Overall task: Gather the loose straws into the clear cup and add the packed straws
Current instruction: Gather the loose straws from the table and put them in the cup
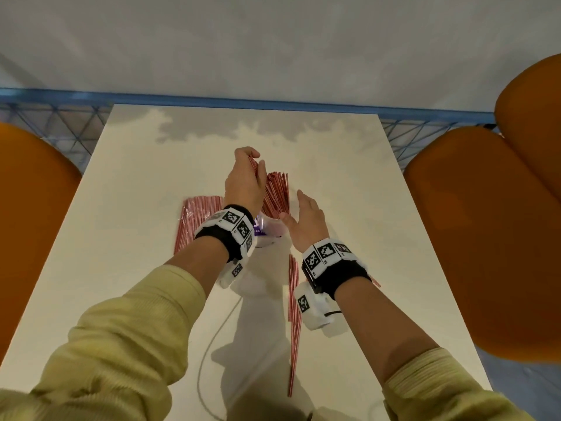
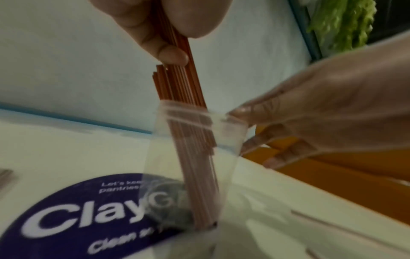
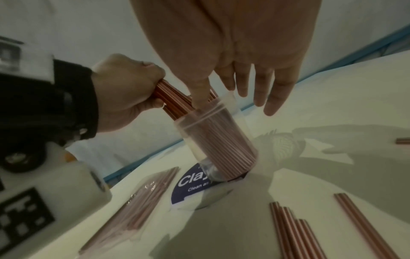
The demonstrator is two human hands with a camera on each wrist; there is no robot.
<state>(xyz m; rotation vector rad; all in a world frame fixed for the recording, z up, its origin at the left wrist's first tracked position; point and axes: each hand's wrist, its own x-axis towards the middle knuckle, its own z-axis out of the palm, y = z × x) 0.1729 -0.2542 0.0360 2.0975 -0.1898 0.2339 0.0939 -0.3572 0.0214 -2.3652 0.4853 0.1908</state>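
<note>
My left hand [image 1: 247,165] grips the top of a bundle of red straws [image 1: 276,189] whose lower ends stand in the clear cup [image 1: 271,230]. In the left wrist view the left hand's fingers [image 2: 173,54] pinch the bundle [image 2: 177,84] just above the cup's rim [image 2: 190,112]. Beside the cup, my right hand [image 1: 299,208] is open with straight fingers [image 3: 261,91], its thumb at the rim of the leaning cup [image 3: 217,140]. The packed straws [image 1: 197,220] lie in clear wrap to the cup's left. Several loose straws [image 1: 294,314] lie near me under my right wrist.
The cup stands on a round purple label [image 3: 193,185] on the white table [image 1: 121,268]. Orange chairs flank the table at left [image 1: 30,238] and right [image 1: 485,238]. A blue rail [image 1: 273,101] runs behind the far edge. A white cable [image 1: 209,344] trails toward me.
</note>
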